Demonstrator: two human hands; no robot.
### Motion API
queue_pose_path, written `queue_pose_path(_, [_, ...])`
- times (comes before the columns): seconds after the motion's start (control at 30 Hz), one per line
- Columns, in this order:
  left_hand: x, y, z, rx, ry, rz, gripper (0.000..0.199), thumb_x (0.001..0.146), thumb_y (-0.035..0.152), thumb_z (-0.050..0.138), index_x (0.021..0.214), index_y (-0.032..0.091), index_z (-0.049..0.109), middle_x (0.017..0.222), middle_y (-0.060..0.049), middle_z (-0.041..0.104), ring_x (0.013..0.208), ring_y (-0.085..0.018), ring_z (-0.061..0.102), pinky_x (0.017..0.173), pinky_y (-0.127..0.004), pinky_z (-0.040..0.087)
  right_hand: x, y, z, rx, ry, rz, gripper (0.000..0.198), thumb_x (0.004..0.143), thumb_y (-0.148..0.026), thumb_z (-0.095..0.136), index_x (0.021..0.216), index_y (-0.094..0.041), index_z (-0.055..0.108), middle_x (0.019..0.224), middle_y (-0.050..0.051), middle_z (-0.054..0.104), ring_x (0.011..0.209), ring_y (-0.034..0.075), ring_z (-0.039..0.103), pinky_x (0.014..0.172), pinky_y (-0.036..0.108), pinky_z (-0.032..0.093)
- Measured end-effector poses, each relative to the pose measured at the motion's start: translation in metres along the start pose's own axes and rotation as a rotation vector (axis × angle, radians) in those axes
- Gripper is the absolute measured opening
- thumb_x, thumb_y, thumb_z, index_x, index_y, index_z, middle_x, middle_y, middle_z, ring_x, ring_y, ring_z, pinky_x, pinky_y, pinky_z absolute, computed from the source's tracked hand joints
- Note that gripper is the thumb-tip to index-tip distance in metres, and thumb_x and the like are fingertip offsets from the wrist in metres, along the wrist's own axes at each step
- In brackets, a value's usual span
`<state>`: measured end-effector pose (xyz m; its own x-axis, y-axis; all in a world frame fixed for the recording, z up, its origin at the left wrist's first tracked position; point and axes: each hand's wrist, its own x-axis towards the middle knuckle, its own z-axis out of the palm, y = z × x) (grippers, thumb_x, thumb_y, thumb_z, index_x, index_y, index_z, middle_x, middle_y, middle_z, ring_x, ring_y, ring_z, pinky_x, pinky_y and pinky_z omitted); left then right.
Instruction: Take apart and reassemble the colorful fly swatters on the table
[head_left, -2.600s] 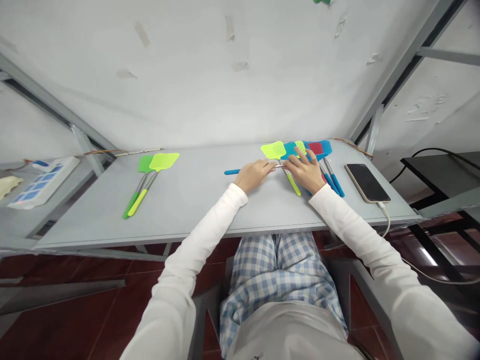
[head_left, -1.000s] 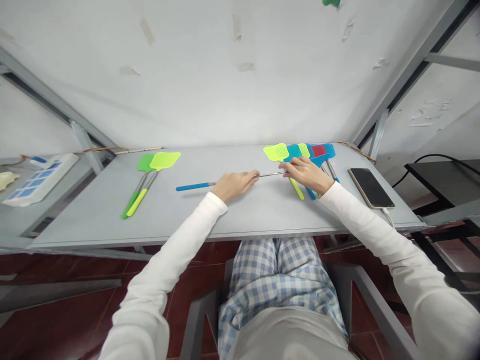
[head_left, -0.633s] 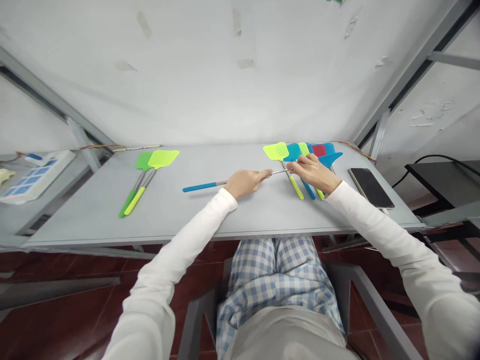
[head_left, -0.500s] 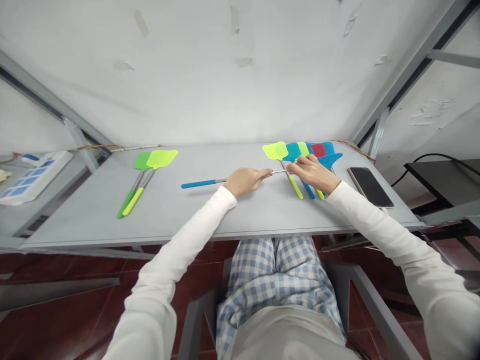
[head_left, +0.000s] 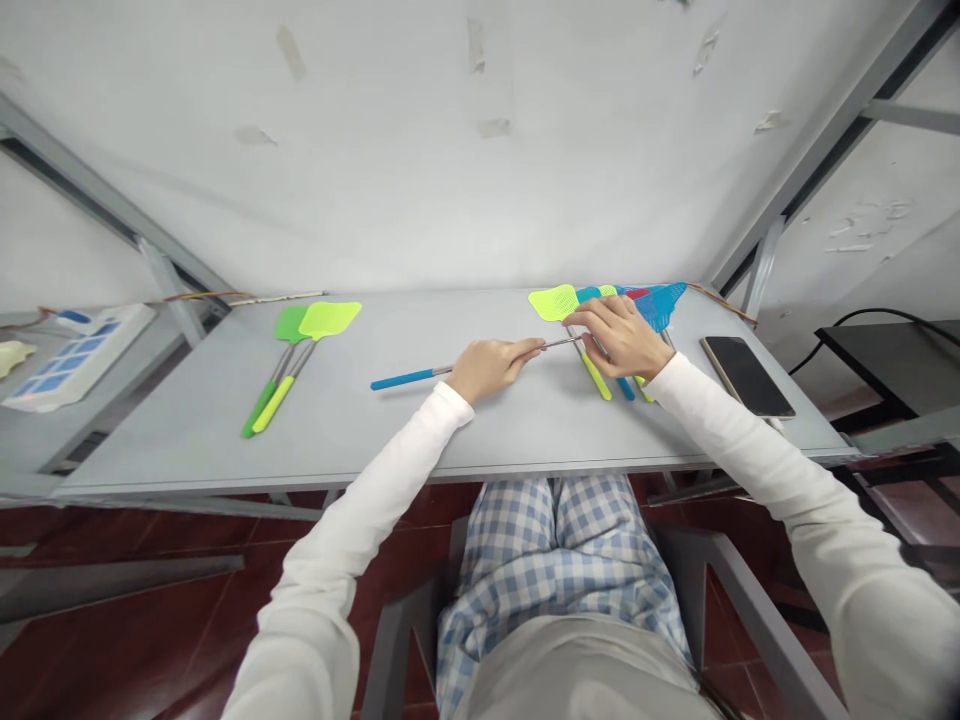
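Note:
My left hand [head_left: 487, 369] is closed around the thin metal rod of a telescopic fly swatter [head_left: 403, 380], whose blue handle points left over the grey table. At the rod's right end, my right hand [head_left: 619, 335] has its thumb and fingers curled about it, a little looser than the left. Behind the right hand shows a blue mesh swatter head [head_left: 662, 303]; the hand hides where it joins its rod. Under and beside that hand lie more swatters, among them a yellow-green one [head_left: 555, 301], with blue and red heads partly covered.
Toward the left of the grey table [head_left: 360, 440] lie a green swatter [head_left: 261, 408] and a yellow-green swatter [head_left: 330, 318]. A dark phone [head_left: 748, 376] rests at the right. Beyond the left edge is a white and blue case [head_left: 79, 360]. A wall rises behind.
My right hand's fingers have loosened and spread somewhat around the rod. The blue head behind it has tilted upward, and the view has shifted slightly.

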<state>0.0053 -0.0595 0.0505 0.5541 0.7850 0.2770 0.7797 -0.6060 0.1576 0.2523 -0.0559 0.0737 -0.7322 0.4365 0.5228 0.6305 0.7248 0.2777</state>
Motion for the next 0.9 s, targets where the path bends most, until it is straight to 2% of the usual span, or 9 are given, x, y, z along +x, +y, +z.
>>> queue_pose_path(0.23, [-0.004, -0.012, -0.001, -0.148, 0.062, -0.069, 0.036, 0.099, 0.042, 0.039, 0.124, 0.034, 0.064, 0.11, 0.002, 0.074, 0.089, -0.017, 0.07, 0.073, -0.024, 0.046, 0.011, -0.004, 0.003, 0.05, 0.133, 0.105, 0.035, 0.087, -0.017, 0.041, 0.119, -0.021, 0.053, 0.117, 0.01, 0.061, 0.11, 0.028, 0.053, 0.092, 0.046, 0.036])
queue_pose_path(0.33, [-0.007, -0.02, -0.003, -0.177, 0.062, -0.091, 0.036, 0.099, 0.041, 0.039, 0.121, 0.032, 0.065, 0.109, 0.002, 0.074, 0.084, -0.017, 0.07, 0.071, -0.024, 0.045, 0.006, 0.001, -0.004, -0.001, 0.394, 0.242, 0.033, 0.091, -0.029, 0.043, 0.123, -0.025, 0.049, 0.129, 0.01, 0.055, 0.119, 0.028, 0.051, 0.099, 0.052, 0.036])
queue_pose_path(0.4, [-0.01, -0.025, -0.004, -0.193, 0.067, -0.109, 0.036, 0.099, 0.041, 0.039, 0.12, 0.031, 0.066, 0.108, 0.002, 0.074, 0.083, -0.016, 0.07, 0.07, -0.024, 0.045, -0.002, 0.01, -0.008, 0.051, 0.569, 0.409, 0.045, 0.089, -0.046, 0.05, 0.129, -0.025, 0.045, 0.138, 0.013, 0.049, 0.129, 0.032, 0.045, 0.104, 0.057, 0.034])
queue_pose_path(0.43, [-0.011, -0.027, -0.004, -0.202, 0.068, -0.11, 0.036, 0.098, 0.041, 0.039, 0.12, 0.031, 0.067, 0.109, 0.002, 0.074, 0.084, -0.016, 0.07, 0.07, -0.024, 0.045, -0.007, 0.016, -0.009, 0.141, 0.599, 0.497, 0.057, 0.085, -0.055, 0.055, 0.132, -0.025, 0.043, 0.14, 0.013, 0.047, 0.132, 0.033, 0.043, 0.106, 0.058, 0.034])
queue_pose_path(0.5, [-0.011, -0.03, -0.005, -0.21, 0.06, -0.095, 0.035, 0.098, 0.04, 0.041, 0.12, 0.032, 0.066, 0.112, 0.003, 0.073, 0.086, -0.016, 0.071, 0.071, -0.024, 0.046, -0.016, 0.026, -0.004, 0.45, 0.494, 0.639, 0.072, 0.076, -0.066, 0.063, 0.133, -0.026, 0.046, 0.134, 0.011, 0.055, 0.129, 0.032, 0.048, 0.103, 0.056, 0.042])
queue_pose_path(0.57, [-0.01, -0.032, -0.006, -0.194, 0.043, -0.074, 0.034, 0.097, 0.04, 0.042, 0.121, 0.033, 0.066, 0.114, 0.004, 0.072, 0.09, -0.017, 0.071, 0.074, -0.024, 0.047, -0.024, 0.032, 0.005, 0.799, 0.308, 0.752, 0.065, 0.071, -0.068, 0.067, 0.121, -0.026, 0.059, 0.116, 0.007, 0.067, 0.116, 0.031, 0.059, 0.096, 0.052, 0.051])
queue_pose_path(0.63, [-0.007, -0.033, -0.005, -0.177, 0.03, -0.058, 0.034, 0.097, 0.038, 0.043, 0.12, 0.034, 0.067, 0.114, 0.004, 0.072, 0.094, -0.017, 0.071, 0.077, -0.025, 0.048, -0.03, 0.034, 0.015, 1.046, 0.218, 0.857, 0.052, 0.068, -0.064, 0.073, 0.101, -0.025, 0.069, 0.1, 0.005, 0.073, 0.102, 0.031, 0.067, 0.09, 0.05, 0.056])
queue_pose_path(0.73, [-0.005, -0.032, -0.004, -0.178, 0.009, -0.022, 0.033, 0.096, 0.034, 0.044, 0.12, 0.034, 0.067, 0.114, 0.004, 0.072, 0.1, -0.018, 0.07, 0.08, -0.026, 0.05, -0.034, 0.031, 0.025, 1.203, 0.248, 0.957, 0.04, 0.062, -0.055, 0.081, 0.086, -0.025, 0.073, 0.094, 0.004, 0.075, 0.093, 0.03, 0.07, 0.087, 0.049, 0.058])
queue_pose_path(0.9, [-0.005, -0.03, 0.0, -0.196, -0.029, 0.019, 0.035, 0.096, 0.03, 0.043, 0.121, 0.033, 0.066, 0.113, 0.004, 0.072, 0.1, -0.019, 0.07, 0.083, -0.029, 0.052, -0.041, 0.029, 0.03, 1.247, 0.272, 0.998, 0.038, 0.059, -0.048, 0.085, 0.087, -0.024, 0.073, 0.096, 0.004, 0.076, 0.093, 0.03, 0.071, 0.088, 0.048, 0.059])
